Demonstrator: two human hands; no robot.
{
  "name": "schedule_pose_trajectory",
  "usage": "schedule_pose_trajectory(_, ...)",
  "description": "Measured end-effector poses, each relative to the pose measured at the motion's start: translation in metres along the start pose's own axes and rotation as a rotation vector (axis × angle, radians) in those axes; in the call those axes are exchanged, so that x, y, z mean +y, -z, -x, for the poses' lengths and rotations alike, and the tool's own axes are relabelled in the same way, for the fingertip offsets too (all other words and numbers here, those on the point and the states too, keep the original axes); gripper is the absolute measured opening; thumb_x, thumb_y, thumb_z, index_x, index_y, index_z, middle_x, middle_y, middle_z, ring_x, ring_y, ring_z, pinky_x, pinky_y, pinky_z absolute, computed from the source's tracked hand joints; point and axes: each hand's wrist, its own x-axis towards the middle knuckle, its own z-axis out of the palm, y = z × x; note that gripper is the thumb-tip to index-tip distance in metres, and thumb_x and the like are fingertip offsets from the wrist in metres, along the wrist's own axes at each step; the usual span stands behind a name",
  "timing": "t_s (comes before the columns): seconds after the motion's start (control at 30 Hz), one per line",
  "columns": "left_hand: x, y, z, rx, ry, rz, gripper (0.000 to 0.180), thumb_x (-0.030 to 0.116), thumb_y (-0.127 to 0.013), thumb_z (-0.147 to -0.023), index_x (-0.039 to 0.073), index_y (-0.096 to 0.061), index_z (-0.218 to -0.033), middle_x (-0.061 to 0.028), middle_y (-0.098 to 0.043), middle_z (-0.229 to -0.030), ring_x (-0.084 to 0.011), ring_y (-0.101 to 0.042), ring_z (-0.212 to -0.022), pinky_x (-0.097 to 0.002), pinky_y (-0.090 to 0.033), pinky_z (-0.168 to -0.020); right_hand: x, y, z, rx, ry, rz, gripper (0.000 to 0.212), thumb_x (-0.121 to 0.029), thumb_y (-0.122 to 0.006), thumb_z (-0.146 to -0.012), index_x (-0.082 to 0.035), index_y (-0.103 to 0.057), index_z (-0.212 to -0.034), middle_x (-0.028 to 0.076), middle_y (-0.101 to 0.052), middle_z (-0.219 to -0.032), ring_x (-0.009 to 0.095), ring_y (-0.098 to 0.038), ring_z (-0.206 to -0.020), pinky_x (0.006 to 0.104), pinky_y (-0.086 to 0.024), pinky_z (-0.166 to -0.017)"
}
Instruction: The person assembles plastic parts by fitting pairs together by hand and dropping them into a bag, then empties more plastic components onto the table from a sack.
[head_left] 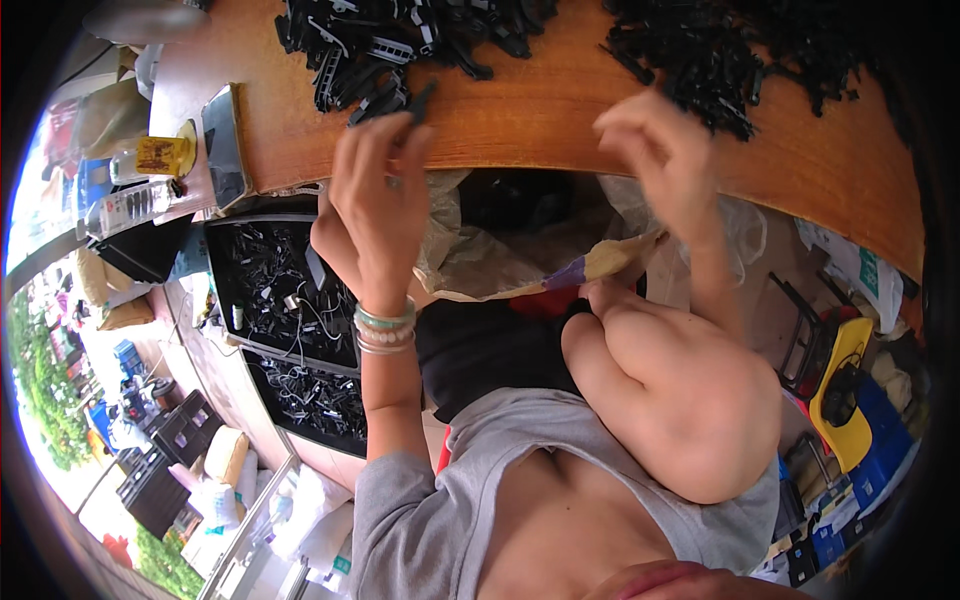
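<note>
My left hand, with bracelets on its wrist, is raised at the near edge of the wooden table. Its fingers are bent, and a blurred black plastic part sticks out past the fingertips. Beyond it lies a heap of black plastic parts. Over the same edge, farther right, my right hand is smeared by motion with its fingers curled; nothing shows clearly in it. A second heap of small black parts lies beyond that hand. Below and between both hands hangs an opened bag with something dark inside.
Black trays full of small parts stand at the left below the table. A dark flat box and a yellow-labelled tape roll or jar sit at the left end. My raised knee is close under my right arm. A yellow stool-like object stands at right.
</note>
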Motion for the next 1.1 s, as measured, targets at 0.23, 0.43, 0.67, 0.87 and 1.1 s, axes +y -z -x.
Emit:
schedule_pose_trajectory(0.23,-0.038,-0.003,-0.016,-0.053,-0.034,-0.159,0.011,0.007,-0.069,-0.080,0.001,-0.062,-0.084,-0.0113,-0.055,-0.077,-0.0267,-0.057,-0.061,-0.0342,-0.045,-0.055,0.030,0.006,-0.041,0.195,0.071,0.763,0.015,-0.010,-0.071,-0.078,-0.004,-0.064,-0.090,0.004,-0.060,-0.088,0.023,-0.059,-0.082,0.0327,-0.050,-0.072)
schedule_pose_trajectory(0.43,-0.017,-0.017,-0.002,0.011,0.075,0.143,0.011,0.003,-0.067,-0.082,-0.002,-0.057,-0.084,-0.0094,-0.062,-0.083,-0.0213,-0.063,-0.066,-0.0280,-0.050,-0.060,0.020,0.010,-0.049,0.005,0.162,0.830,0.015,-0.005,-0.068,-0.077,-0.001,-0.062,-0.091,0.006,-0.060,-0.090,0.023,-0.059,-0.090,0.0343,-0.050,-0.082)
schedule_pose_trajectory(0.67,0.006,-0.038,0.006,-0.283,0.602,1.180,0.016,0.001,-0.056,-0.090,-0.004,-0.052,-0.105,-0.0159,-0.064,-0.094,-0.0200,-0.063,-0.076,-0.0305,-0.053,-0.071,0.031,-0.005,-0.060,-0.027,0.308,1.028,0.023,0.002,-0.062,-0.073,0.000,-0.062,-0.095,0.009,-0.060,-0.088,0.023,-0.058,-0.094,0.0329,-0.051,-0.079)
schedule_pose_trajectory(0.87,0.016,-0.041,0.003,-0.353,0.626,1.177,0.026,0.005,-0.050,-0.094,-0.006,-0.051,-0.118,-0.0160,-0.063,-0.099,-0.0198,-0.063,-0.080,-0.0323,-0.052,-0.073,-0.002,0.005,-0.044,0.084,0.102,0.206,0.021,0.009,-0.059,-0.081,0.004,-0.060,-0.101,0.006,-0.062,-0.089,0.013,-0.063,-0.070,0.0229,-0.053,-0.067)
schedule_pose_trajectory(1.1,0.029,-0.041,-0.002,-0.413,0.622,1.185,0.030,0.010,-0.050,-0.096,-0.010,-0.056,-0.116,-0.0131,-0.066,-0.092,-0.0176,-0.065,-0.078,-0.0276,-0.054,-0.069,-0.014,-0.007,-0.006,-0.079,-0.293,-0.765,0.012,0.006,-0.059,-0.087,0.008,-0.062,-0.099,0.011,-0.065,-0.096,0.016,-0.066,-0.085,0.0259,-0.057,-0.078)
